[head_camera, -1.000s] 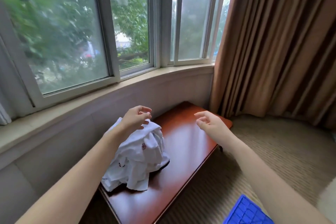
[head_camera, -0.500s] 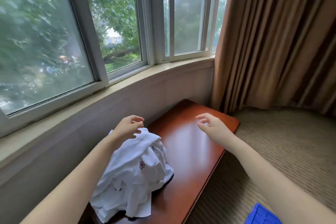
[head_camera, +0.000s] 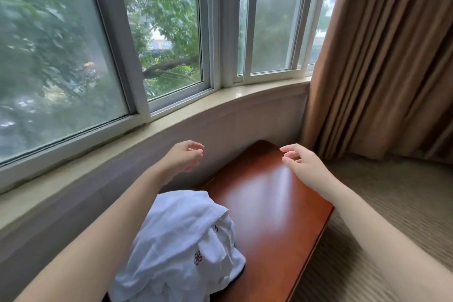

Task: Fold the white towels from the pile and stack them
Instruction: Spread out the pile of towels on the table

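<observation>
A crumpled pile of white towels (head_camera: 181, 250) with small dark red emblems lies on the near left part of a low red-brown wooden table (head_camera: 274, 206). My left hand (head_camera: 182, 157) hovers in the air above and beyond the pile, fingers loosely curled, holding nothing. My right hand (head_camera: 301, 163) hangs over the far end of the table, fingers relaxed and slightly bent, also holding nothing. My left forearm crosses in front of the pile's left side and hides part of it.
A curved wall and pale window sill (head_camera: 220, 103) run close along the table's left and far sides. Brown curtains (head_camera: 382, 56) hang at the right. Beige carpet (head_camera: 397, 203) covers the floor to the right of the table.
My left hand has lifted off the top of the towel pile and moved away toward the wall. The view has shifted, so the pile now sits lower in the frame.
</observation>
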Tool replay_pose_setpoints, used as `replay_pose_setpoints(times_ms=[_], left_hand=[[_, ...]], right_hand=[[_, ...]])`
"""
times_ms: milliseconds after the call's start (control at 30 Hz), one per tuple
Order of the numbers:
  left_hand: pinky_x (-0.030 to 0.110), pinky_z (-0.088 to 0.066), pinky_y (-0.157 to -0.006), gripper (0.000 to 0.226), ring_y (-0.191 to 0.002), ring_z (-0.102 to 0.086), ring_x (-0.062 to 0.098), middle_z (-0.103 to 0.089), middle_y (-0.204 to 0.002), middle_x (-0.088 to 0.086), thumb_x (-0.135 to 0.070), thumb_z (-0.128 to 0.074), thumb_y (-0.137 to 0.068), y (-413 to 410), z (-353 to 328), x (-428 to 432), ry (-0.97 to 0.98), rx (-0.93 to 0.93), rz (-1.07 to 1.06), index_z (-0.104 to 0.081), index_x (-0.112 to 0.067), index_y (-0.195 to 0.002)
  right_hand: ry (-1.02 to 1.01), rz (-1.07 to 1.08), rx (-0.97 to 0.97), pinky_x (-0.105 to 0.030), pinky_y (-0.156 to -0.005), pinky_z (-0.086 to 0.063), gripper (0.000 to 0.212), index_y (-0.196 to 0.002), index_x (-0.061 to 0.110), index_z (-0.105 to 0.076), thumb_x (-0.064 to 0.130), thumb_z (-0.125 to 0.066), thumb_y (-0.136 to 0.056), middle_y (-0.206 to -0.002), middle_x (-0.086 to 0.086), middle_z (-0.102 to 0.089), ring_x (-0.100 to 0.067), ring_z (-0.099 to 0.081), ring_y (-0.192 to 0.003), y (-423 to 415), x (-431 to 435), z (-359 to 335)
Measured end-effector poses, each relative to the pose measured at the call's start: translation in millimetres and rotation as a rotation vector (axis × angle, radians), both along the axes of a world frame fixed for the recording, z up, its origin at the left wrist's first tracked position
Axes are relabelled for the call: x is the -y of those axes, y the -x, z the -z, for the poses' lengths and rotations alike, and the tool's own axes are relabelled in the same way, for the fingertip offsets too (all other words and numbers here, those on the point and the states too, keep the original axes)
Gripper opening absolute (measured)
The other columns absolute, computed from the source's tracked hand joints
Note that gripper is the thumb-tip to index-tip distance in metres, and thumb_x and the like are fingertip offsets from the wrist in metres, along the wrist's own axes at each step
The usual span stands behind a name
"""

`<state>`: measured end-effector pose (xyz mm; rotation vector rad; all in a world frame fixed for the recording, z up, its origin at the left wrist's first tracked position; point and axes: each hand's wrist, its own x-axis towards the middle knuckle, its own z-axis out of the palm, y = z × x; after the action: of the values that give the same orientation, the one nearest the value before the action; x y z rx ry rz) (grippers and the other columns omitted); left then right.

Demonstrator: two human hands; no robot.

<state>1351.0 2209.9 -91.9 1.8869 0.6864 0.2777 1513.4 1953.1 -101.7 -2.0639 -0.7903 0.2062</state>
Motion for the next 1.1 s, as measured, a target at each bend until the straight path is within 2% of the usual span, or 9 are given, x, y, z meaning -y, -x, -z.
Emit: replay_pose_setpoints(times_ms=[200,267,333,533,633,767,867,1000,1100], left_hand=[[0.019,-0.048,-0.064,0.017,-0.082,-0.062,0.01,-0.064,-0.102,-0.001,-0.02,-0.052,-0.096,15,38,-52,0.033,-0.071,-0.213,-0.06,-0.021,-0.111],[0.02,-0.048,-0.066,0.017,-0.08,-0.06,0.011,-0.064,-0.101,0.0,-0.018,-0.051,-0.096,23,57,-65,0.07,-0.114,-0.307,-0.059,-0.02,-0.111],[0.019,-0.045,-0.061,0.018,-0.073,-0.056,0.012,-0.062,-0.096,0.002,-0.014,-0.051,-0.095,30,77,-75,0.129,-0.134,-0.429,-0.058,-0.017,-0.111],[0.021,-0.043,-0.058,0.015,-0.069,-0.055,0.012,-0.059,-0.089,-0.001,-0.012,-0.05,-0.095,31,133,-77,0.265,-0.201,-0.798,-0.059,-0.016,-0.106],[0.016,-0.041,-0.046,0.016,-0.065,-0.052,0.01,-0.057,-0.086,-0.002,-0.014,-0.05,-0.096,22,165,-61,0.326,-0.222,-0.928,-0.057,-0.015,-0.11],[0.021,-0.045,-0.058,0.02,-0.076,-0.058,0.011,-0.056,-0.103,0.0,-0.019,-0.048,-0.097,18,207,-16,0.419,-0.281,-0.998,-0.056,-0.018,-0.116],[0.022,-0.045,-0.062,0.022,-0.082,-0.059,0.012,-0.057,-0.11,0.002,-0.018,-0.047,-0.098,27,227,17,0.471,-0.306,-1.084,-0.056,-0.017,-0.118],[0.023,-0.046,-0.063,0.025,-0.088,-0.061,0.013,-0.059,-0.11,0.0,-0.018,-0.049,-0.097,46,240,43,0.524,-0.311,-1.186,-0.059,-0.019,-0.119],[0.024,-0.047,-0.064,0.025,-0.09,-0.061,0.013,-0.058,-0.118,0.001,-0.017,-0.047,-0.097,56,254,49,0.5,-0.323,-1.248,-0.057,-0.02,-0.12]], right_hand=[[0.02,-0.179,-0.094,-0.021,-0.063,-0.042,0.019,-0.107,0.031,-0.058,0.02,-0.055,-0.092,-0.105,0.005,-0.058,-0.008,-0.054,-0.076,-38,-91,28],[0.044,-0.265,-0.128,-0.02,-0.061,-0.04,0.019,-0.109,0.031,-0.058,0.022,-0.054,-0.092,-0.107,0.005,-0.057,-0.008,-0.053,-0.078,-48,-126,43],[0.078,-0.361,-0.145,-0.02,-0.06,-0.037,0.02,-0.111,0.03,-0.058,0.022,-0.054,-0.093,-0.108,0.004,-0.057,-0.008,-0.053,-0.078,-59,-161,59],[0.247,-0.624,-0.186,-0.02,-0.062,-0.04,0.024,-0.117,0.026,-0.058,0.022,-0.053,-0.093,-0.111,0.002,-0.057,-0.012,-0.055,-0.085,-96,-229,106],[0.325,-0.71,-0.21,-0.02,-0.06,-0.041,0.026,-0.118,0.024,-0.057,0.02,-0.053,-0.093,-0.113,0.001,-0.057,-0.009,-0.053,-0.079,-108,-244,139],[0.456,-0.814,-0.173,-0.024,-0.071,-0.039,0.035,-0.128,0.02,-0.052,0.02,-0.053,-0.093,-0.124,-0.003,-0.048,-0.012,-0.05,-0.093,-108,-248,184],[0.509,-0.87,-0.184,-0.02,-0.066,-0.036,0.037,-0.13,0.022,-0.048,0.019,-0.052,-0.093,-0.122,-0.002,-0.042,-0.01,-0.05,-0.082,-102,-245,208],[0.537,-0.894,-0.211,-0.024,-0.077,-0.035,0.039,-0.131,0.019,-0.045,0.018,-0.053,-0.093,-0.126,-0.007,-0.041,-0.011,-0.049,-0.084,-93,-244,225],[0.557,-0.897,-0.203,-0.027,-0.079,-0.037,0.04,-0.132,0.02,-0.044,0.022,-0.053,-0.093,-0.13,-0.008,-0.04,-0.01,-0.05,-0.079,-86,-243,237]])
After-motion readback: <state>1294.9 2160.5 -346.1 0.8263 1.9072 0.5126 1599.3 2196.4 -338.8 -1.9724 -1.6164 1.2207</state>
